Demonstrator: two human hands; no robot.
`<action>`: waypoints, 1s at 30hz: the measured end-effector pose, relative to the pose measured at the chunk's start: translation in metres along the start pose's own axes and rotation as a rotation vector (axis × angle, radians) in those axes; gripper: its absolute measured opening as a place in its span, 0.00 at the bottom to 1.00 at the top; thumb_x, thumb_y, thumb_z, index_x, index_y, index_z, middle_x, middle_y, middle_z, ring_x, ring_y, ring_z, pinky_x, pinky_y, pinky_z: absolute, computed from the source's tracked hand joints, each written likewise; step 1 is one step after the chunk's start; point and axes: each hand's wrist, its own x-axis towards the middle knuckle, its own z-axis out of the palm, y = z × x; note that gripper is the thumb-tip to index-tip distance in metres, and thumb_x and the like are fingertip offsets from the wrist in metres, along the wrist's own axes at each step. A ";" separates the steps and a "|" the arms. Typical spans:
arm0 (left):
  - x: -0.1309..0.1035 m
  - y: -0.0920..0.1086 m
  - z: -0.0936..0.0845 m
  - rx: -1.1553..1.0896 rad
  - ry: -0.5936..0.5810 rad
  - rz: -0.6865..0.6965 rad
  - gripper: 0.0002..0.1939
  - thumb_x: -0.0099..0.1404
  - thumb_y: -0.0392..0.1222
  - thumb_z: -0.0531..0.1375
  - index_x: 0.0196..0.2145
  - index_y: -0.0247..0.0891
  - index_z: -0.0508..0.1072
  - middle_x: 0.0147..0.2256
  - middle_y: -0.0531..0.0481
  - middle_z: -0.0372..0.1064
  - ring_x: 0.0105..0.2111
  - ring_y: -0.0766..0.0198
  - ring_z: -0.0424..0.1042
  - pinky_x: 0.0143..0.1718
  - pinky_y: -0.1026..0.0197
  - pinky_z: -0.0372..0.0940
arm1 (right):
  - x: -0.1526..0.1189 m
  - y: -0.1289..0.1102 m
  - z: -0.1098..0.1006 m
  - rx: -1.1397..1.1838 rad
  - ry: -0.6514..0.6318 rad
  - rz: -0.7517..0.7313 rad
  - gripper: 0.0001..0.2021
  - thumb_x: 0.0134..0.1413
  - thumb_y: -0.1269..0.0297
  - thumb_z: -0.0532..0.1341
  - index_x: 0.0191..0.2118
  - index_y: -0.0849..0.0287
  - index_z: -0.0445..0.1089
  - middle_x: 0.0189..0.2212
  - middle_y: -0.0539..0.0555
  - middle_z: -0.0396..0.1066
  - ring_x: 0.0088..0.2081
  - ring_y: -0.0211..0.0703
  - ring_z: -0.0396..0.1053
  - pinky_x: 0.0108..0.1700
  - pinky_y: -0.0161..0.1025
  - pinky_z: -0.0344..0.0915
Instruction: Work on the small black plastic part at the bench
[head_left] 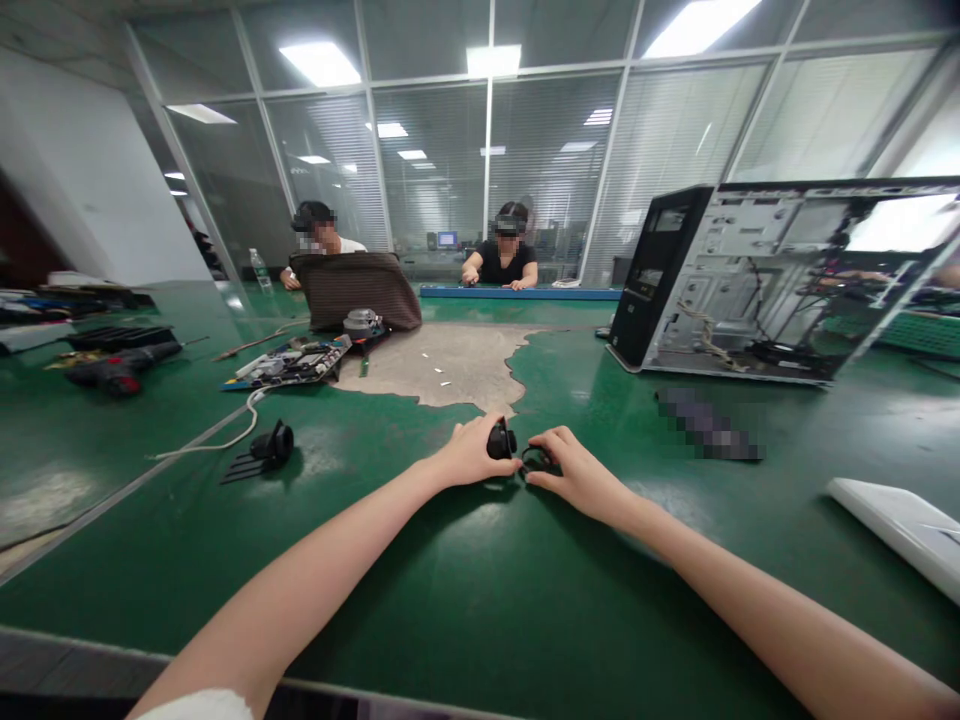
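Note:
My left hand (469, 455) is closed around a small black round part (502, 440), whose narrower end points right. Close beside it, my right hand (581, 472) pinches a thin black ring-like piece (534, 459) between thumb and fingers. The two pieces are very near each other; whether they touch I cannot tell. Both hands are just above the green tabletop (480, 600). To the left lies another black part (271, 447) with a round flared end and several thin prongs.
An opened computer case (675, 290) stands at the right, with a blurred dark phone-like object (709, 425) and a white panel (900, 525) nearer. Left are a circuit board (289, 362), a white cable (240, 435) and a power drill (124, 368). Two people (508, 250) sit across the table.

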 end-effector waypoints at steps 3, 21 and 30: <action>-0.027 0.005 -0.022 0.006 -0.082 0.031 0.24 0.49 0.50 0.59 0.43 0.41 0.59 0.38 0.50 0.64 0.38 0.56 0.64 0.41 0.52 0.57 | -0.001 -0.027 -0.003 0.088 -0.059 -0.049 0.22 0.43 0.64 0.62 0.47 0.55 0.60 0.37 0.54 0.63 0.36 0.44 0.65 0.41 0.44 0.62; -0.294 -0.104 -0.093 0.225 0.414 -0.329 0.28 0.43 0.52 0.55 0.44 0.56 0.56 0.38 0.60 0.69 0.38 0.52 0.67 0.39 0.53 0.64 | 0.042 -0.229 0.166 0.695 -0.590 0.067 0.20 0.19 0.51 0.68 0.25 0.54 0.69 0.19 0.43 0.65 0.25 0.39 0.66 0.22 0.31 0.58; -0.118 -0.037 -0.064 0.038 0.018 -0.118 0.27 0.50 0.49 0.59 0.47 0.42 0.57 0.45 0.48 0.62 0.43 0.55 0.62 0.45 0.54 0.57 | 0.059 -0.101 0.090 0.747 -0.150 0.151 0.14 0.30 0.61 0.67 0.27 0.61 0.68 0.24 0.49 0.70 0.30 0.40 0.68 0.32 0.36 0.63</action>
